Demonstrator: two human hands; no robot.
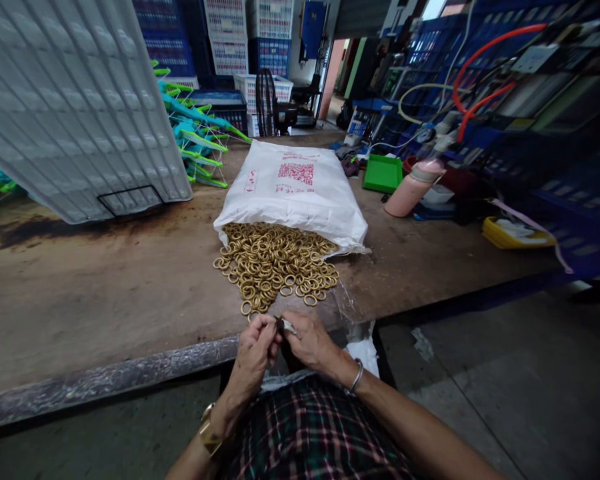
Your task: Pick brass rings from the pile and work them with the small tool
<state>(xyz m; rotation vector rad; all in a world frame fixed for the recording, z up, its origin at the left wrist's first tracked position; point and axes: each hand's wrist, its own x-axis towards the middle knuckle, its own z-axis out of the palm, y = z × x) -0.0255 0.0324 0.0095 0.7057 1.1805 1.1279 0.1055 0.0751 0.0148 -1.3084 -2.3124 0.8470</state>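
Note:
My left hand (254, 350) and my right hand (313, 341) meet at the front edge of the table, both closed with fingertips pinched together. Between them shows a small dark piece (280, 325), with a whitish bit (289, 327) by the right fingers; what these are is too small to tell. Just beyond the fingertips spreads a pile of brass-coloured rings (267, 267). The rings spill from the mouth of a white woven sack (290, 193) that lies on its side and carries red print. A few loose rings lie closest to my left hand.
A ribbed, pale plastic panel (85, 113) leans at the left, with green and turquoise plastic parts (197, 133) behind it. On the right of the wooden table (105, 293) are a green tray (383, 173), a pink bottle (413, 190) and a yellow tray (517, 235). A fan (267, 103) stands behind.

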